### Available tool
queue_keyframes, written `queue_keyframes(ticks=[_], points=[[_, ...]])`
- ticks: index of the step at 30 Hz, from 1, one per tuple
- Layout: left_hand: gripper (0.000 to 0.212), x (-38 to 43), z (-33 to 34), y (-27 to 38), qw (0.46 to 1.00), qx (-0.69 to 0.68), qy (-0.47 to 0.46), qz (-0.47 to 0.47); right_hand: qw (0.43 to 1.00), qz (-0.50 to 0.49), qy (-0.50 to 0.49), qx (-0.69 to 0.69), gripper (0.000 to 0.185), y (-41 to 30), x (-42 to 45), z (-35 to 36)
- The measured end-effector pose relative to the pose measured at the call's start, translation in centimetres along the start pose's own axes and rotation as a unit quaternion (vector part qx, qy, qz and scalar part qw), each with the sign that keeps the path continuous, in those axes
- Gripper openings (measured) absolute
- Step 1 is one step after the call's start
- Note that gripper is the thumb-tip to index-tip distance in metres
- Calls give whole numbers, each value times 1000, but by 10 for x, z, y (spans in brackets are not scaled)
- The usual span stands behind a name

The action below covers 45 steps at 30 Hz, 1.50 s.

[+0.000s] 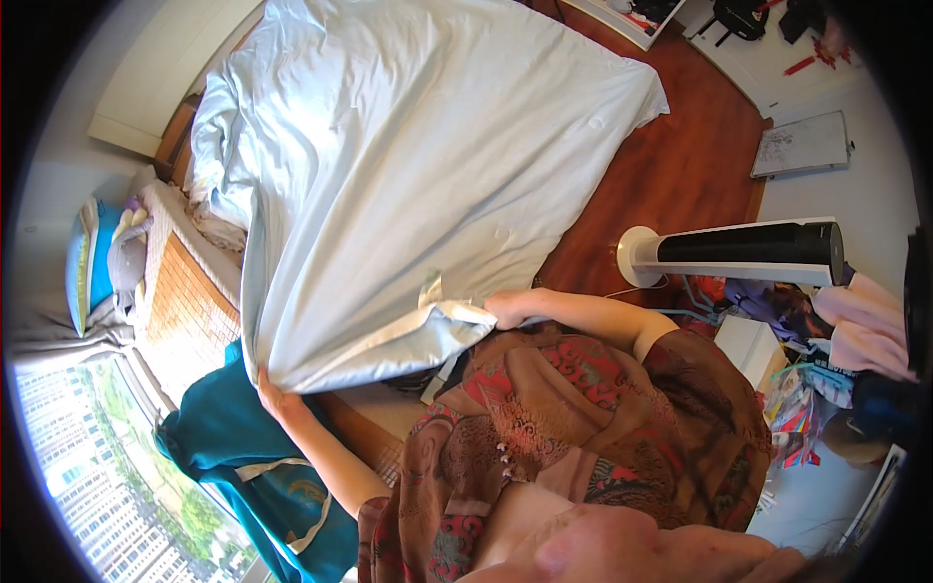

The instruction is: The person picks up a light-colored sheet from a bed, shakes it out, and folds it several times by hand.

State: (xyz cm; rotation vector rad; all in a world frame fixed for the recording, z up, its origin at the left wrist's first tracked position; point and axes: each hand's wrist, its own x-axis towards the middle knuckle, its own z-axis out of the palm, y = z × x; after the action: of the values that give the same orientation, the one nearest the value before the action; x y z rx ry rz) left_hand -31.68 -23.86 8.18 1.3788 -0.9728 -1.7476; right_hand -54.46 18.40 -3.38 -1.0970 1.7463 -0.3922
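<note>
A large pale blue-white fabric cover (437, 167) is stretched out in front of me, wrinkled along its left side. My left hand (277, 393) grips its near left corner. At the near edge, close to my body, my right hand (510, 307) is closed on the hem. Between the hands the edge sags and folds over, showing its inner side and a small cloth tag or tie (431, 289). What the far part of the cover lies on is hidden beneath it.
A tower fan (743, 251) stands on the wooden floor (678, 160) at right. At left are a woven mat (193, 313), a grey stuffed toy (129, 255) and pillows (91, 255). Teal cloth (226, 423) lies beside my left arm, near the window. Clothes and bags are piled at right.
</note>
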Motion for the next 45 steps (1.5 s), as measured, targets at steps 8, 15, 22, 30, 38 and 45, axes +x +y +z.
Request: queue_keyframes(ticks=[8,15,22,30,38,45], points=[[53,-35,-53,45,977,36,195,81,959,-142,-123,214,29,-79,-13,-40],[47,-28,-139,69,922,193,215,258,925,-270,-128,236,23,-140,-33,-71],[54,-19,-125,66,957,80,216,176,957,-187,-143,168,51,-141,-27,-74],[58,-16,-82,55,968,130,121,178,946,-208,59,241,42,-135,-33,-74],[51,-15,-28,23,985,70,56,144,925,-245,169,234,37,-110,-106,-112],[44,-34,94,54,974,47,-88,202,923,-286,140,218,35,-60,-183,-169]])
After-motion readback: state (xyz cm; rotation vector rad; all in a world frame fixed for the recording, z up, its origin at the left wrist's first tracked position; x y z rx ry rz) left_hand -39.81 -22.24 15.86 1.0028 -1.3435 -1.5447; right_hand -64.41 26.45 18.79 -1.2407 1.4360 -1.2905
